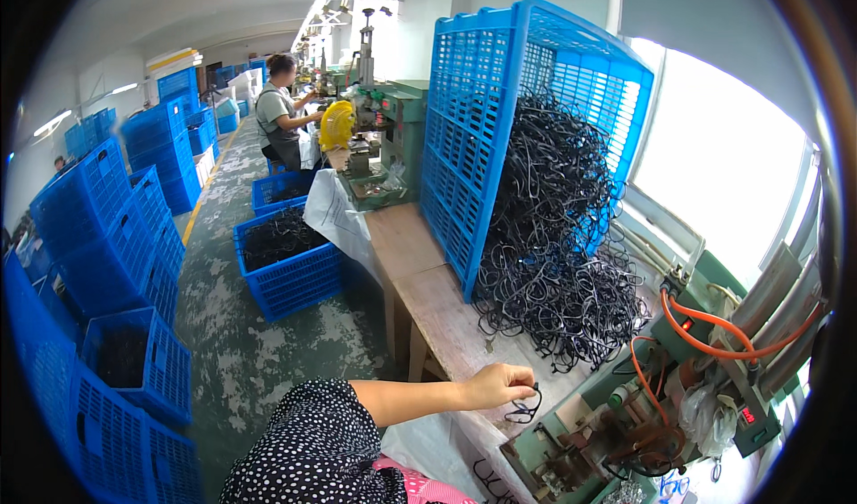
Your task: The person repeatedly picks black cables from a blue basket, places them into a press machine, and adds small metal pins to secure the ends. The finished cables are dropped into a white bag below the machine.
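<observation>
My left hand (496, 384) reaches out from a black polka-dot sleeve over the wooden bench (437, 312). Its fingers are pinched on a small black looped cable piece (523, 409) that hangs just below them. The hand is close to the near edge of a big heap of black cable pieces (558, 263), which spills out of a blue plastic crate (486, 138) tipped on its side. A green bench machine (616, 424) with orange hoses stands just right of the hand. My right hand is out of the picture.
Blue crates (107, 236) are stacked along the left of the aisle, and one crate of black cables (286, 263) sits on the floor by the bench. Farther back, another person (281, 120) works at a green machine (393, 133). A bright window (714, 165) is at the right.
</observation>
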Demonstrator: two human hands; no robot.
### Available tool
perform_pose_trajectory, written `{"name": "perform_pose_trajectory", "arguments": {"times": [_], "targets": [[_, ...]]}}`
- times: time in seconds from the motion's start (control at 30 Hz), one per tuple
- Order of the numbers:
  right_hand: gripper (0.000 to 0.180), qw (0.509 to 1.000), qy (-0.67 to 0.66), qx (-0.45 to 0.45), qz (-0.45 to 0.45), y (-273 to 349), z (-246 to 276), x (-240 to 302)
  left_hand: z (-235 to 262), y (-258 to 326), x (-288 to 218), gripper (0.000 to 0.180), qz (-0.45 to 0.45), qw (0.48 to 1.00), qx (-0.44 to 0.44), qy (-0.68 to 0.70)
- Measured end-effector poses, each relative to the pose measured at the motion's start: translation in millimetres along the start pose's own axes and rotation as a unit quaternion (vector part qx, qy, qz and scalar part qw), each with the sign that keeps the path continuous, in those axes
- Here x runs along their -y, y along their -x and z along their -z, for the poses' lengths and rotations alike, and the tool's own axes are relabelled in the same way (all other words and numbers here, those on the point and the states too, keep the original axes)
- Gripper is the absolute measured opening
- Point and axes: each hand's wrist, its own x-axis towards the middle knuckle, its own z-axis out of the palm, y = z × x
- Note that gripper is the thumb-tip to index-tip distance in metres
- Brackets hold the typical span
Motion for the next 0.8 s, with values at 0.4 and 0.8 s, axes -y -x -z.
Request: {"name": "perform_pose_trajectory", "arguments": {"times": [0.4,0.8], "targets": [[0.019,0.996,0.091,-0.002,0.001,4,3,-24,10,34,15,0.026,0.223,0.964,0.134,0.060],[0.018,0.998,0.000,0.023,-0.056,7,6,-24,10,63,37,0.022,0.255,0.936,0.225,-0.091]]}}
